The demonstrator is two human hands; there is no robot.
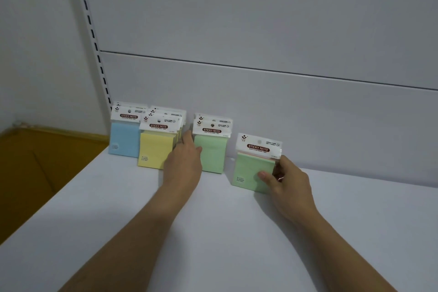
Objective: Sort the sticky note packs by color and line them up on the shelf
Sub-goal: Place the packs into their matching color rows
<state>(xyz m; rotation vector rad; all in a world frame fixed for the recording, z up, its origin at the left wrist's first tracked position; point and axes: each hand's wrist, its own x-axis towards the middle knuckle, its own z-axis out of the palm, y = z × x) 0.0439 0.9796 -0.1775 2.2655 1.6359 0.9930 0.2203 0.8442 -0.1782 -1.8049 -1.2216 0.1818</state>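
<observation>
Sticky note packs stand upright on the white shelf against its back panel. From the left: blue packs, a row of yellow packs, then green packs. My left hand reaches between the yellow and green rows, fingers against the side of the yellow packs and thumb touching the green front. Further right a separate green pack stands a little forward, with a pink edge showing behind it. My right hand pinches its right edge, thumb on the front.
The shelf's left end drops off to an orange-brown floor or box. A slotted upright runs up the back left corner. The back panel is plain grey-white. To the right of the packs the shelf top is bare.
</observation>
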